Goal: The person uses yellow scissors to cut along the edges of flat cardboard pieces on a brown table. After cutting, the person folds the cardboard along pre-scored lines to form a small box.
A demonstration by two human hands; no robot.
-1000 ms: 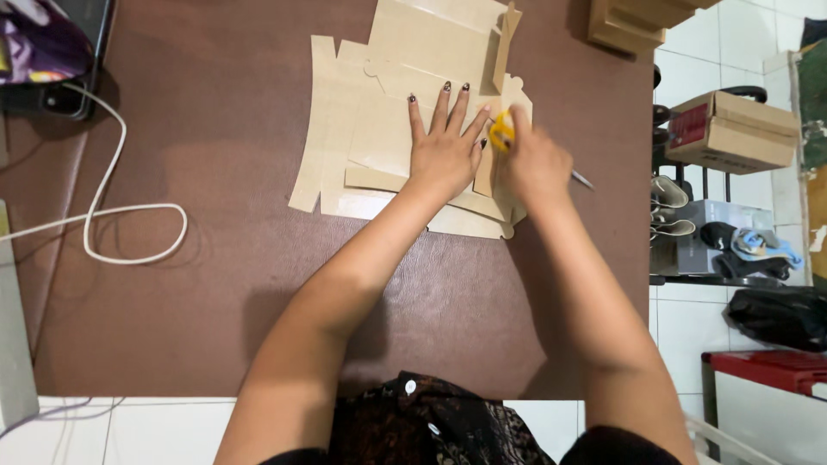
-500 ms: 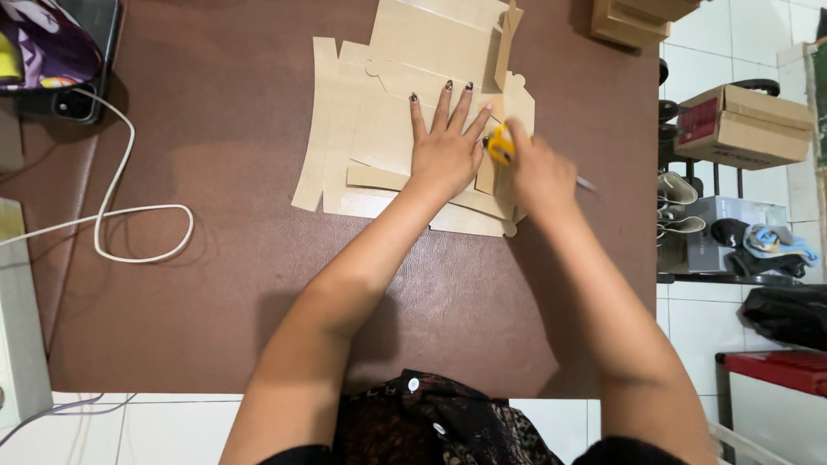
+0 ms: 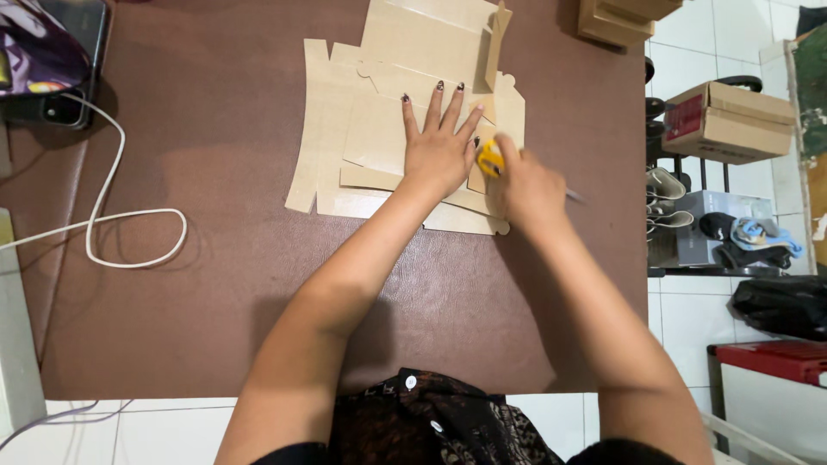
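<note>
My left hand (image 3: 438,145) lies flat, fingers spread, on a stack of flat tan cardboard cut-outs (image 3: 353,129) on the brown table (image 3: 215,284). Right beside it, my right hand (image 3: 530,191) is closed around a yellow-handled tool (image 3: 491,158), likely scissors. A thin metal tip sticks out past the right side of this hand. The tool sits at the right edge of the cardboard, against the fingertips of my left hand.
A white cable (image 3: 112,224) loops across the table's left part, running to a phone (image 3: 65,108) at the top left. Cardboard boxes (image 3: 732,120) and a shoe rack (image 3: 715,224) stand right of the table. More folded cardboard (image 3: 616,17) sits at the far right corner.
Both hands stay in nearly the same place on the cardboard. The right hand with the yellow tool has shifted only slightly.
</note>
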